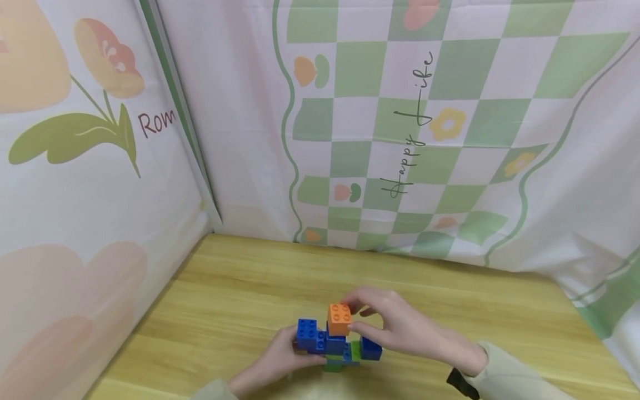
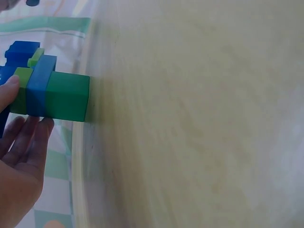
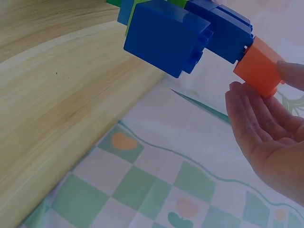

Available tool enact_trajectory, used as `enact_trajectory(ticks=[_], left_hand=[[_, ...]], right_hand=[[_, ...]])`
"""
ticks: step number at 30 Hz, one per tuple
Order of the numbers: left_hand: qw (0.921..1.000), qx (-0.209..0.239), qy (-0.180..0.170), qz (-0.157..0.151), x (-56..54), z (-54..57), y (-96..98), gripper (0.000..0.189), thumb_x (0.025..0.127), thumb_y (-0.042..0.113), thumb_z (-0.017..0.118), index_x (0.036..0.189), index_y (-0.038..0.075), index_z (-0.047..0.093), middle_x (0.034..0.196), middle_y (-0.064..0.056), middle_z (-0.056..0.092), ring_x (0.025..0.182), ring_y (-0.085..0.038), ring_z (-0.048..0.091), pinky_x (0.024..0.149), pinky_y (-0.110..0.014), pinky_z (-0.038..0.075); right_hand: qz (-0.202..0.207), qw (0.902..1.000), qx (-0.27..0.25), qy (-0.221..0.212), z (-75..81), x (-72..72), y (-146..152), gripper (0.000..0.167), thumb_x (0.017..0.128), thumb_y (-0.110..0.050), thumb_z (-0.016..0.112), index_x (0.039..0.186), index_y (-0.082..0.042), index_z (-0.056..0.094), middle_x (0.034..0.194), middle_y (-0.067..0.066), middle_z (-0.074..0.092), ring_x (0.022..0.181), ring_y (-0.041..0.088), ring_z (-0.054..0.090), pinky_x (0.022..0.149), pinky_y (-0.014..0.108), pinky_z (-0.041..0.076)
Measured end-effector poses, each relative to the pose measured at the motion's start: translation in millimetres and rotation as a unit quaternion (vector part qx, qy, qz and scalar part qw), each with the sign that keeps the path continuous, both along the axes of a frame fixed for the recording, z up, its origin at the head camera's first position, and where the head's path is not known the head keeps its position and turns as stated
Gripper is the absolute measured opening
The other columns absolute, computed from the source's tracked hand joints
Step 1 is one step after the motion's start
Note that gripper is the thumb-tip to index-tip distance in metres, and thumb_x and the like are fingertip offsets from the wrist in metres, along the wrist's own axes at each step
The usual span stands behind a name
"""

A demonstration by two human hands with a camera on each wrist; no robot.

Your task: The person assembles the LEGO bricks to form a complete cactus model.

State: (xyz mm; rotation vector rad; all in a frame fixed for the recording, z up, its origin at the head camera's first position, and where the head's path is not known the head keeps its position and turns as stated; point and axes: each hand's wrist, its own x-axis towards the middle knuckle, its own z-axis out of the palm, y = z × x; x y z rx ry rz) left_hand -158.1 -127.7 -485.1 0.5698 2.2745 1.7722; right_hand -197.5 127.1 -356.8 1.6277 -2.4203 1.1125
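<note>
A build of toy building bricks stands between the two hands in the head view. My left hand (image 1: 272, 355) grips it from the left, thumb and fingers on opposite sides in the left wrist view. At its bottom is a dark green brick (image 2: 67, 97); above come blue and light green layers. Blue bricks stick out on the left (image 1: 306, 334) and right (image 1: 371, 349). On top sits an orange brick (image 1: 340, 319), pinched between the thumb and fingers of my right hand (image 1: 402, 325). The right wrist view shows the orange brick (image 3: 259, 69) against a blue brick's studs.
A wooden table (image 1: 240, 289) lies beneath the hands. A white printed curtain (image 1: 240, 139) with green checks hangs along its far edge, and another flowered panel (image 1: 75, 211) closes the left side. A black strap (image 1: 462, 383) shows at the right wrist.
</note>
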Motion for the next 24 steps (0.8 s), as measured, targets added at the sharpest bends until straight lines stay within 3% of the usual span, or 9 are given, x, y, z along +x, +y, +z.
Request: enact_trajectory(ticks=[11,17,24], left_hand=[[0.9999,-0.004,0.013,0.002,-0.1,-1.4,0.0,0.046,0.081,0.022,0.081,0.123,0.015,0.064,0.118,-0.007,0.073,0.103,-0.005,0.069,0.093,-0.017,0.053],[0.9998,-0.006,0.02,0.004,0.3,-0.8,0.9,0.047,0.081,0.022,0.081,0.124,0.014,0.064,0.118,-0.007,0.073,0.103,-0.004,0.069,0.093,-0.018,0.053],[1.0,0.005,-0.001,0.0,2.1,4.2,0.6,0.046,0.082,0.018,0.08,0.125,0.012,0.063,0.119,-0.01,0.072,0.103,-0.004,0.069,0.092,-0.016,0.053]], right_hand=[[-0.012,0.9997,0.003,-0.019,0.2,4.9,-1.7,0.026,0.096,-0.015,0.065,0.12,-0.009,0.059,0.108,0.003,0.071,0.096,0.011,0.069,0.075,0.026,0.062],[-0.006,1.0,-0.006,-0.004,-0.1,6.5,-3.7,0.028,0.095,-0.013,0.066,0.121,-0.009,0.059,0.108,0.004,0.07,0.095,0.011,0.068,0.075,0.025,0.062],[-0.008,0.9991,-0.012,0.04,-2.3,7.1,-5.8,0.034,0.092,-0.01,0.069,0.125,-0.01,0.06,0.108,0.002,0.07,0.091,0.006,0.067,0.075,0.022,0.06]])
